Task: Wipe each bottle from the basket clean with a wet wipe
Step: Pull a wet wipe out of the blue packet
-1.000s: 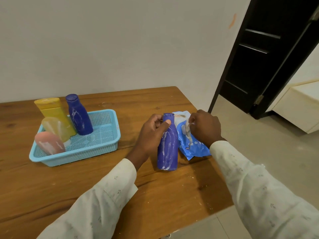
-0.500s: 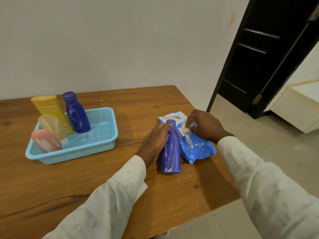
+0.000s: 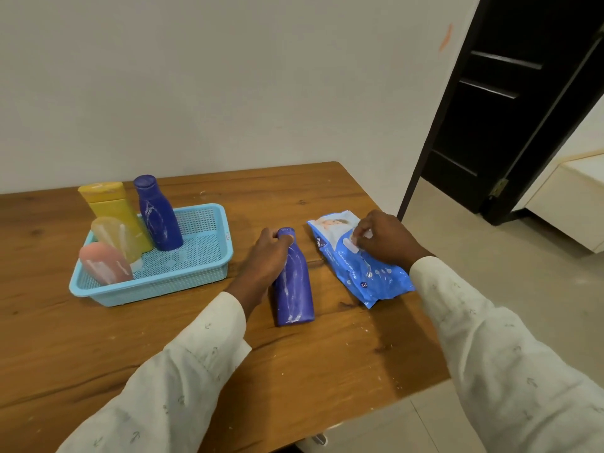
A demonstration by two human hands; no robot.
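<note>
A dark blue bottle [image 3: 294, 282] streaked with white stands on the wooden table [image 3: 163, 348], and my left hand [image 3: 268, 256] grips its neck and cap. To its right lies a blue wet wipe pack [image 3: 359, 273]. My right hand [image 3: 385, 240] rests on the pack and pinches a white wipe at its opening. The light blue basket [image 3: 209, 269] at the left holds a second blue bottle [image 3: 158, 214], a yellow bottle [image 3: 109, 204], a translucent yellow bottle [image 3: 119, 237] and a pink bottle [image 3: 104, 263], all smeared white.
The table's right edge runs just past the wipe pack, with tiled floor [image 3: 490, 256] beyond. A dark door [image 3: 510, 103] stands open at the right. A plain wall backs the table.
My left hand slid from the bottle's body up to its neck and the bottle now stands apart from the pack. My right hand stayed at the pack's opening, pulling at a wipe.
</note>
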